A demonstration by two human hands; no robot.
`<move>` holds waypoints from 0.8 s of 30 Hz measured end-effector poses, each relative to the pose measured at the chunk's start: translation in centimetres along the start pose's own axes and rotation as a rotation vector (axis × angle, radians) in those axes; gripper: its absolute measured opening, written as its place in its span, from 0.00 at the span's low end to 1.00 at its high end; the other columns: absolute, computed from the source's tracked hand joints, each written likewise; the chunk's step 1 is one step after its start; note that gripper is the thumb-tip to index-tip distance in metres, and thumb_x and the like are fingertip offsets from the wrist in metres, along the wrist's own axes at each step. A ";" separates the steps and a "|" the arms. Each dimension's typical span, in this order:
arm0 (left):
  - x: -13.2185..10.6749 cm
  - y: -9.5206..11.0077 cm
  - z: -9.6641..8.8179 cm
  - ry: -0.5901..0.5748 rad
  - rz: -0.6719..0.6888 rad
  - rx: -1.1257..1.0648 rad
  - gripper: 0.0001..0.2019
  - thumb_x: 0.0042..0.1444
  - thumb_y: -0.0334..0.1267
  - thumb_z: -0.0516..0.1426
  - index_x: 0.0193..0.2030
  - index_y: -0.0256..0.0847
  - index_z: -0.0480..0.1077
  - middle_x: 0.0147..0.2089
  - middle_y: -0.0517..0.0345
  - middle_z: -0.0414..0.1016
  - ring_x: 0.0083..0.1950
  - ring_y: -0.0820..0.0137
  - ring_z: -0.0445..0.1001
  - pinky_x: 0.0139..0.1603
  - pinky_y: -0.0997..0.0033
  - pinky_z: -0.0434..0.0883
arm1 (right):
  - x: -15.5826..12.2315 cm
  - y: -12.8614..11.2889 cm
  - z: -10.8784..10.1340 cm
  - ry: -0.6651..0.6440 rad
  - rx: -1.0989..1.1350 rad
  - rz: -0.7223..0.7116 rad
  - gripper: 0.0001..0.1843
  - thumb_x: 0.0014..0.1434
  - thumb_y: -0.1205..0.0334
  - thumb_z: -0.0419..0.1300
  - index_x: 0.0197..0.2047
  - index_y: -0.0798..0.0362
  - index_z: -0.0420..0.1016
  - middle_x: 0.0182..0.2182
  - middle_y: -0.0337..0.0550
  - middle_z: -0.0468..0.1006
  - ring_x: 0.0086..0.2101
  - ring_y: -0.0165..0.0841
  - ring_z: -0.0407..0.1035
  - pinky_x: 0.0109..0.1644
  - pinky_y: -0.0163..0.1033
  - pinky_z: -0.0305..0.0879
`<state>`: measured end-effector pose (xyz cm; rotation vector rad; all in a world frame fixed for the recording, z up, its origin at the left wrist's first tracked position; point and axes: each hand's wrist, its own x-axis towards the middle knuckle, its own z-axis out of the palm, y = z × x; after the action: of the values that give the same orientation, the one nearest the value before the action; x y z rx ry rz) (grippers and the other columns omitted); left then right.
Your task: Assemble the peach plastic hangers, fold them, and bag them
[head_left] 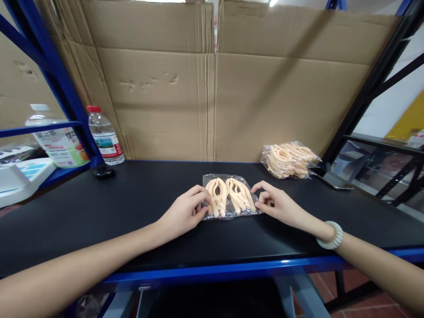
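Observation:
A clear plastic bag lies flat on the black tabletop in front of me. Inside it are two pale cream, looped bundles of soft-looking strands, side by side; what they are exactly I cannot tell. At the bag's left edge, my left hand has its fingers curled in, thumb and fingertips closed on the plastic. My right hand is at the opposite edge, fingers bent, with the thumb and a curled finger on the bag's side. A pale beaded bracelet circles my right wrist.
A stack of similar filled bags sits at the back right, beside a flat phone-like device. Back left stand a red-capped water bottle, a small black object and a larger bottle. Cardboard walls the back.

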<state>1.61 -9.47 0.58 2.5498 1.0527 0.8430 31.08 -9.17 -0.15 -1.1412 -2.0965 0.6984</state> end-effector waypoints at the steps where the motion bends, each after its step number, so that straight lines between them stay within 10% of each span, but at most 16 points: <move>1: 0.0 -0.1 0.0 -0.008 0.031 0.022 0.08 0.57 0.27 0.50 0.36 0.41 0.68 0.47 0.57 0.67 0.34 0.75 0.69 0.37 0.72 0.71 | 0.0 0.0 0.0 -0.003 -0.023 -0.010 0.09 0.57 0.66 0.56 0.43 0.51 0.65 0.22 0.32 0.70 0.23 0.27 0.63 0.29 0.32 0.59; 10: 0.1 -0.1 -0.9 -0.167 0.196 0.147 0.08 0.60 0.28 0.47 0.40 0.40 0.66 0.57 0.49 0.67 0.65 0.63 0.59 0.63 0.58 0.61 | -0.1 0.0 -0.2 0.037 -0.169 0.016 0.09 0.59 0.62 0.55 0.36 0.53 0.77 0.26 0.39 0.77 0.27 0.30 0.68 0.32 0.35 0.61; 24: 0.3 2.3 -2.1 -0.289 0.235 0.384 0.10 0.62 0.42 0.51 0.47 0.42 0.67 0.57 0.48 0.67 0.56 0.58 0.66 0.53 0.59 0.63 | 7.4 3.2 -1.5 -0.147 -0.251 -0.092 0.06 0.54 0.70 0.54 0.31 0.56 0.73 0.26 0.40 0.76 0.28 0.30 0.68 0.34 0.35 0.61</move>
<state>1.82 -10.83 3.43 3.0421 0.9068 0.3205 30.75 -1.06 0.66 -1.1461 -2.3975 0.4989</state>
